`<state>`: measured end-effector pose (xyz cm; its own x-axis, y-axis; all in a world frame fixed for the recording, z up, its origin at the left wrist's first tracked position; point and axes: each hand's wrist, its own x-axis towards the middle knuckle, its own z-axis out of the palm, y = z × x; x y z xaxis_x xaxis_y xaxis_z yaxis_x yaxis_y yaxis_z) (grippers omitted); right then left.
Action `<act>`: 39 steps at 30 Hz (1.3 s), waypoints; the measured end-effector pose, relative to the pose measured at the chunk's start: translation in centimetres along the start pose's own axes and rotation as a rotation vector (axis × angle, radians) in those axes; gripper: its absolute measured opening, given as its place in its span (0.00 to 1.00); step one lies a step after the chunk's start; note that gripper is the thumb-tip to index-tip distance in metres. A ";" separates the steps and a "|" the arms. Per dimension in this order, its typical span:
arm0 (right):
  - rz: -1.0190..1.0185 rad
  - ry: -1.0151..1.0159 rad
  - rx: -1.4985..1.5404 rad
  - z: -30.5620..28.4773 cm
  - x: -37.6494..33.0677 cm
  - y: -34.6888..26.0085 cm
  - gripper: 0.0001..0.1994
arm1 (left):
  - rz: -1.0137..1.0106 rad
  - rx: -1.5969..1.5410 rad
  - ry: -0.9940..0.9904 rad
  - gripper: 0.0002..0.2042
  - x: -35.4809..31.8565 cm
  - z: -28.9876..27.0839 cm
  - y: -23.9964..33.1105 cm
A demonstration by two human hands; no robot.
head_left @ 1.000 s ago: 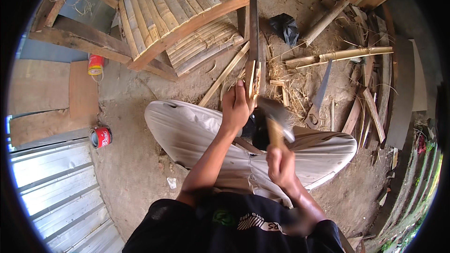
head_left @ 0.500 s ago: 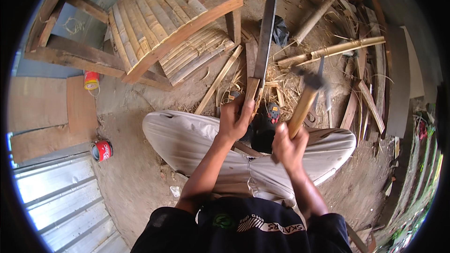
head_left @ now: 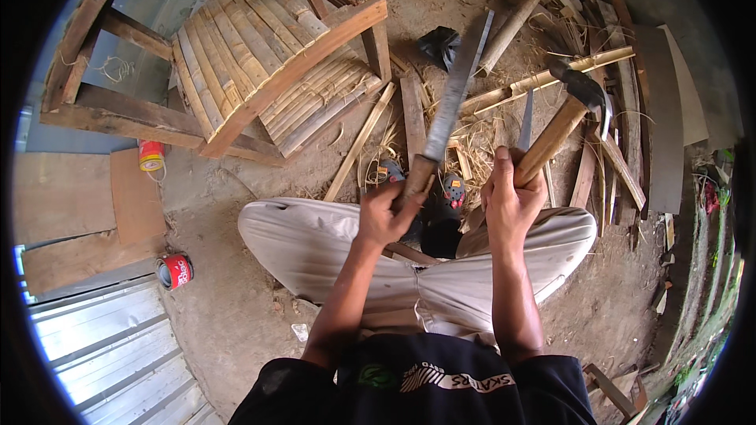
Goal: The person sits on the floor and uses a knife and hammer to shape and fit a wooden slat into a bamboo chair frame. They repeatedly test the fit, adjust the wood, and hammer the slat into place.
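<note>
My left hand [head_left: 384, 214] is closed around the wooden handle of a machete [head_left: 455, 102], whose long, straight blade points up and away to the right. A claw hammer [head_left: 557, 132] with a wooden handle is in my closed right hand [head_left: 512, 203]; its dark head tilts to the far right. Just beyond my right thumb rises a slim pointed metal blade [head_left: 526, 120]; I cannot tell whether that hand holds it too. Both hands are above my lap, apart from each other. Split bamboo [head_left: 551, 77] and shavings lie beyond them.
A wooden chair frame with bamboo slats [head_left: 244, 47] stands at the far left. Scrap wood [head_left: 622, 110] is piled on the right. A red can [head_left: 175, 271] sits on the dirt floor at left, and a black plastic bag [head_left: 439, 46] lies ahead.
The hammer has moved right and its head now tilts rightward, no longer blurred. The machete has dropped lower and leans further right. Both hands keep their hold.
</note>
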<state>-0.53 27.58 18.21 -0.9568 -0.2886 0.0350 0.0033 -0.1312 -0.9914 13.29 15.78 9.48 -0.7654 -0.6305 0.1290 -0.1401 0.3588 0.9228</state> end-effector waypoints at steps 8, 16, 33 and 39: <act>0.010 0.027 -0.038 1.3 0.6 0.8 0.14 | 0.436 0.074 0.012 0.14 0.0 -0.9 0.2; -0.019 0.054 0.050 0.4 0.8 0.2 0.12 | 0.314 -0.043 -0.066 0.14 -0.9 0.4 1.7; 0.108 -0.087 0.218 -1.3 0.3 2.3 0.24 | -0.143 -0.333 -0.201 0.30 -0.5 2.7 1.3; 0.313 -0.397 -0.150 -5.7 -7.4 0.8 0.31 | -0.212 -0.297 0.014 0.25 4.0 1.5 1.1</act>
<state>4.85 35.02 16.48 -0.7324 -0.6336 -0.2495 0.2021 0.1476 -0.9682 9.17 14.69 10.43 -0.7298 -0.6797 -0.0734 -0.1045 0.0047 0.9945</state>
